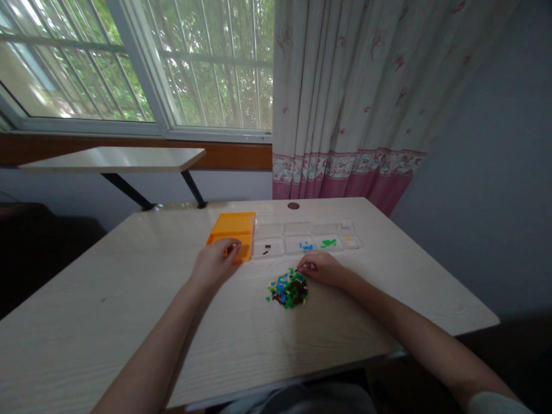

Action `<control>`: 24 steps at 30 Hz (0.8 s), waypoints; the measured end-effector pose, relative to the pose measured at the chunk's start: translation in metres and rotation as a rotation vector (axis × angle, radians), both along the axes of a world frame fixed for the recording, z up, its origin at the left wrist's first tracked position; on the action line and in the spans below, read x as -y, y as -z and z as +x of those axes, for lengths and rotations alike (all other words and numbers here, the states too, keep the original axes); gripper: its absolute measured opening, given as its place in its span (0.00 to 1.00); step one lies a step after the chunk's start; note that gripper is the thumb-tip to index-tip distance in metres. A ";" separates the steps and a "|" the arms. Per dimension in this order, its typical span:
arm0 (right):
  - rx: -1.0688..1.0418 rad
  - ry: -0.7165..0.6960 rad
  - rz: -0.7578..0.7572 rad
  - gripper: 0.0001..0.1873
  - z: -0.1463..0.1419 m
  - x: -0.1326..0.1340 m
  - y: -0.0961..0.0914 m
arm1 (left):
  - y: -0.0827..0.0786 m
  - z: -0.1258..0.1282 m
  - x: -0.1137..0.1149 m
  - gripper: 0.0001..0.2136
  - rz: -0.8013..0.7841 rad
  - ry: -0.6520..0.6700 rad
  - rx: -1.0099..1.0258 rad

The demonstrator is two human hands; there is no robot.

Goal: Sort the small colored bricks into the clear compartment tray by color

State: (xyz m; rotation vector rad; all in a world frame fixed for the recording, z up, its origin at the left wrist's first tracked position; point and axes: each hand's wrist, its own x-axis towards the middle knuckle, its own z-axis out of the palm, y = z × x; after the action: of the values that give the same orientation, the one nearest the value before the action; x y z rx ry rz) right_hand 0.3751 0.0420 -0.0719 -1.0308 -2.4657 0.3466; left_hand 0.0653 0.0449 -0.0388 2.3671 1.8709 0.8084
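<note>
A small pile of mixed beads (288, 289), blue, green, yellow and dark brown, lies on the pale wooden table (129, 322). My right hand (321, 268) rests at the pile's upper right edge, fingers pinched on something I cannot make out. Behind it stands a clear compartment tray (308, 237) holding a few brown, blue, green and yellow beads in separate cells. An orange lid (231, 229) lies at the tray's left end. My left hand (215, 262) rests on the lid's near edge with curled fingers gripping it.
A round dark cap (294, 205) sits in the table near its far edge. A narrow shelf on black brackets (116, 159) juts out under the window at the left. A flowered curtain (353, 115) hangs behind the table.
</note>
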 end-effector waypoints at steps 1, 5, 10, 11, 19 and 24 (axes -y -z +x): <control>-0.003 0.004 0.002 0.04 0.000 0.000 0.001 | 0.002 0.009 0.003 0.12 0.003 0.045 0.030; -0.077 0.011 0.059 0.05 -0.006 0.005 -0.001 | 0.008 0.047 0.018 0.11 -0.025 0.288 0.109; -0.152 0.007 0.116 0.06 -0.020 0.020 -0.010 | 0.010 0.078 0.032 0.09 -0.090 0.478 0.158; -0.152 0.009 0.118 0.06 -0.022 0.023 -0.011 | 0.010 0.080 0.033 0.08 -0.099 0.494 0.152; -0.144 0.019 0.126 0.06 -0.026 0.026 -0.013 | 0.009 0.083 0.035 0.07 -0.102 0.488 0.137; -0.115 0.025 0.137 0.07 -0.025 0.025 -0.011 | 0.008 0.084 0.035 0.08 -0.105 0.508 0.132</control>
State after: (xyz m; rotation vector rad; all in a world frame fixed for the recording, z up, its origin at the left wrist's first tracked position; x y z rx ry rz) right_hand 0.3501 0.0168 -0.0613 -0.9566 -2.3366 0.2188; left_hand 0.1497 0.0099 -0.0472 2.4790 1.1480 0.7626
